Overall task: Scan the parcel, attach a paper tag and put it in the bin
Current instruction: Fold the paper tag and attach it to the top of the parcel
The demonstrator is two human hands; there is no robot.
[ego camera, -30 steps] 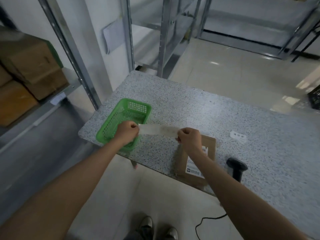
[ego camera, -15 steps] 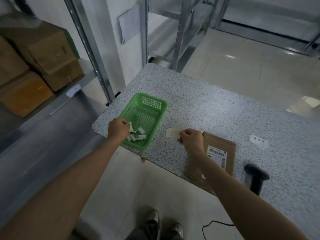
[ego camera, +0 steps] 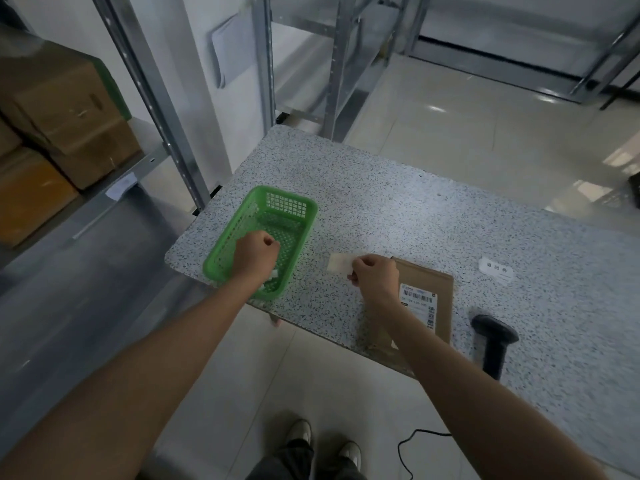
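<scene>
A flat brown parcel (ego camera: 436, 303) with a white barcode label lies at the near edge of the speckled table (ego camera: 398, 209). My right hand (ego camera: 375, 275) hovers by its left corner, pinching a pale paper tag (ego camera: 339, 263) that sticks out to the left. My left hand (ego camera: 256, 254) is fisted inside the green basket (ego camera: 298, 209), over some white paper scraps; whether it grips anything is hidden. A black handheld scanner (ego camera: 493, 341) rests right of the parcel.
A small white sticker (ego camera: 497, 268) lies on the table beyond the scanner. Metal shelving with cardboard boxes (ego camera: 69, 112) stands to the left, more racks behind the table. The scanner cable trails on the floor near my feet.
The long strip stretched between both hands is gone. My left hand moved down into the basket; my right hand keeps a short tag by the parcel.
</scene>
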